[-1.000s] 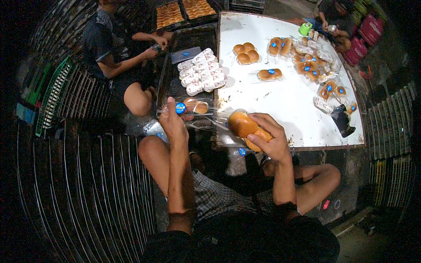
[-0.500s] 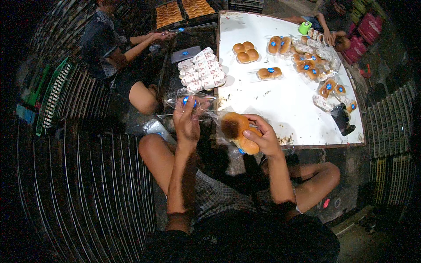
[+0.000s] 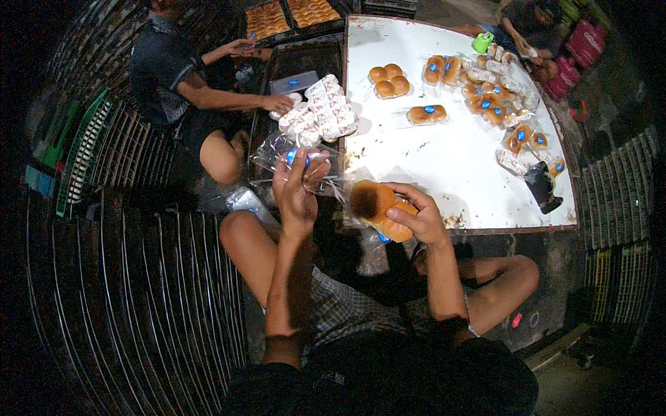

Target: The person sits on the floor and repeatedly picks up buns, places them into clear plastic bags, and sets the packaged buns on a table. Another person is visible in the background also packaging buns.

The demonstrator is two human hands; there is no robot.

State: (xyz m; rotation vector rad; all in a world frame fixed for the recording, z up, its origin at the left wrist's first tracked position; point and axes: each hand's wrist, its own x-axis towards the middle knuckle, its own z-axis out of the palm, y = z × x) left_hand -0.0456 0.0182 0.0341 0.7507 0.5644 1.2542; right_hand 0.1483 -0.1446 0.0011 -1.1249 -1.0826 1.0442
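Note:
My left hand (image 3: 296,191) is closed on a clear plastic bag (image 3: 267,158) with a blue label, thumb pressed over the label. In my right hand (image 3: 423,218) is a piece of joined bread buns (image 3: 380,204), browned on top, held between thumb and fingers at the near edge of the white table. The buns are just right of the bag's mouth; whether they touch it I cannot tell. Beyond my left hand, wrapped white packs (image 3: 329,107) are piled at the table's left edge. Unwrapped buns (image 3: 388,82) and a bagged bun (image 3: 427,115) lie on the tabletop.
Many bagged buns (image 3: 485,104) crowd the right of the white table (image 3: 444,187), near a black object (image 3: 541,187) and green container (image 3: 483,43). Trays of buns (image 3: 267,21) stand at the back. One co-worker (image 3: 163,76) sits left, another (image 3: 531,31) far right. Racks (image 3: 139,291) line the left.
The left co-worker's hand has reached right onto the wrapped white packs. The far-right co-worker's hands have drawn back from the pile. My hands have barely moved, still holding the bag and buns.

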